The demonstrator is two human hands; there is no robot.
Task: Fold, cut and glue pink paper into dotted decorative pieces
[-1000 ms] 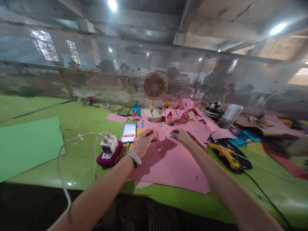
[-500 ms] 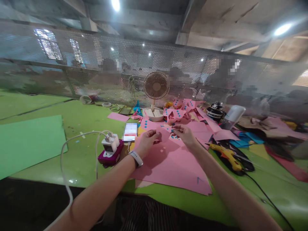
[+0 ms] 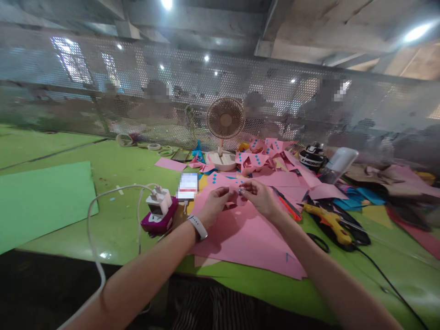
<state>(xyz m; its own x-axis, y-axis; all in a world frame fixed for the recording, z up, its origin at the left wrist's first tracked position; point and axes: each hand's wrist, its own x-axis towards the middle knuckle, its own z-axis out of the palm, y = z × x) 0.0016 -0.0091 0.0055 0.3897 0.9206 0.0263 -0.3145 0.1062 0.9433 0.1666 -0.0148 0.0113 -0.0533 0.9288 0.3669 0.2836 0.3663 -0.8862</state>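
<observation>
My left hand point(image 3: 216, 204), with a pale watch band on its wrist, pinches a small piece of pink paper point(image 3: 237, 198) by its left side. The fingers of my right hand point(image 3: 257, 198) are closed at that paper's right edge, over a tiny bluish piece point(image 3: 239, 191) that they partly hide. Both hands are above a large pink sheet point(image 3: 254, 243) lying on the green table. Just beyond them lies pink paper with blue diamond shapes point(image 3: 214, 178) on it.
A yellow glue gun point(image 3: 330, 222) with a black cord and an orange-red cutter point(image 3: 288, 206) lie right. At left are a phone point(image 3: 188, 185), a charger point(image 3: 158, 201) on a purple box point(image 3: 158, 222) and a green sheet point(image 3: 44, 201). A fan point(image 3: 225, 119) stands behind, before a perforated screen.
My right hand has moved left to the pink paper in my left hand. The orange-red cutter and a black ring beside my right forearm now show. The view has shifted slightly.
</observation>
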